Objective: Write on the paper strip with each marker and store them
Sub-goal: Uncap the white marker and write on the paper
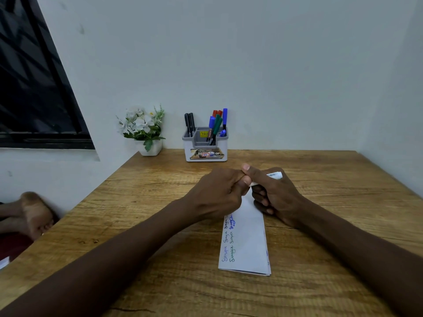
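A marker (pixel 273 176) is gripped in the closed right hand (pixel 278 195), while its other end is pinched by the closed left hand (pixel 220 194), just above the strip (pixel 246 243). Looks like the cap is being pulled or pushed; which one can't be told. A straight pull along the barrel is best, elbows braced on the table (pixel 160 225). Finished markers are parked in the holder (pixel 206 145) by the wall.

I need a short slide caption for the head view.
Both hands grip a white marker above the written paper strip; organizer behind.
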{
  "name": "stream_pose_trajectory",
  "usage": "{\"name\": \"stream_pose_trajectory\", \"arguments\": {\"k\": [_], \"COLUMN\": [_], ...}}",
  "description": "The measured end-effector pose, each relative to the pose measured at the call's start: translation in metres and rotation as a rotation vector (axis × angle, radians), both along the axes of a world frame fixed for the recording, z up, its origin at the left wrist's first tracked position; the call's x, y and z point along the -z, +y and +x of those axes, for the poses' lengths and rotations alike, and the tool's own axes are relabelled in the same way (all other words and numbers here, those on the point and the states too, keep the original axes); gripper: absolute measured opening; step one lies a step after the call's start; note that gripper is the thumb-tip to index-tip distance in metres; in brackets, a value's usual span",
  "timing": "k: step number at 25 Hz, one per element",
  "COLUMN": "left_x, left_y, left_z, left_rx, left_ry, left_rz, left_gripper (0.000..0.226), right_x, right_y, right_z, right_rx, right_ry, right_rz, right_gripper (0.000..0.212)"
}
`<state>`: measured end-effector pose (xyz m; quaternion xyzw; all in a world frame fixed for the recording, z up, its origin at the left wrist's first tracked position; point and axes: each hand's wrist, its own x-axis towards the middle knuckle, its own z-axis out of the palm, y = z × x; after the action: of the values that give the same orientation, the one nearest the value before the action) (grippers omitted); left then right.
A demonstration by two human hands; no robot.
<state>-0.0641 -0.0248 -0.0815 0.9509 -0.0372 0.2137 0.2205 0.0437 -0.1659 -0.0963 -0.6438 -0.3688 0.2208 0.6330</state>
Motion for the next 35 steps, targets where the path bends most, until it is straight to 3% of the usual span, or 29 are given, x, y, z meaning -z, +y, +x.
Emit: {"name": "stream_pose_trajectory", "arguments": {"k": [8,14,17,20,23,26,32,34,35], "left_x": [0.01,0.007,0.012,0.011,0.013,0.017,0.01,0.01,0.011], "left_y": [0.007,0.034,0.032,0.022,0.017,0.02,0.035,0.035,0.036], "left_z": [0.003,-0.007,-0.007,-0.006,-0.007,-0.007,0.001,0.005,0.006], "left_rx": [0.001,-0.077,-0.018,0.073,0.103,0.12,0.266,0.283,0.267], "left_ry": [-0.079,-0.096,-0.145,-0.156,-0.086,-0.02,0.345,0.375,0.356], "left_rz": [-0.047,0.011,0.127,0.117,0.007,-0.187,-0.674,-0.702,-0.621], "left_gripper": [0.041,0.04,0.017,0.015,0.023,0.031,0.046,0.047,0.046], "right_x": [0.0,-0.002,-0.001,-0.001,0.0,0.0,-0.001,-0.001,-0.001], "right_y": [0.001,0.0,-0.001,0.001,0.003,0.003,0.004,0.006,0.007], "right_z": [-0.002,0.003,0.005,0.004,0.004,0.003,-0.002,-0.003,-0.004], "right_rx": [0.098,0.184,0.164,0.1,0.02,-0.053,-0.073,-0.073,-0.068], "right_ry": [-0.066,0.148,0.221,0.183,0.084,0.071,0.067,0.067,0.059], "right_rz": [-0.011,0.076,0.086,-0.004,-0.086,-0.062,-0.034,-0.014,-0.007], "right_gripper": [0.062,0.064,0.067,0.071,0.068,0.052,0.044,0.045,0.045]}}
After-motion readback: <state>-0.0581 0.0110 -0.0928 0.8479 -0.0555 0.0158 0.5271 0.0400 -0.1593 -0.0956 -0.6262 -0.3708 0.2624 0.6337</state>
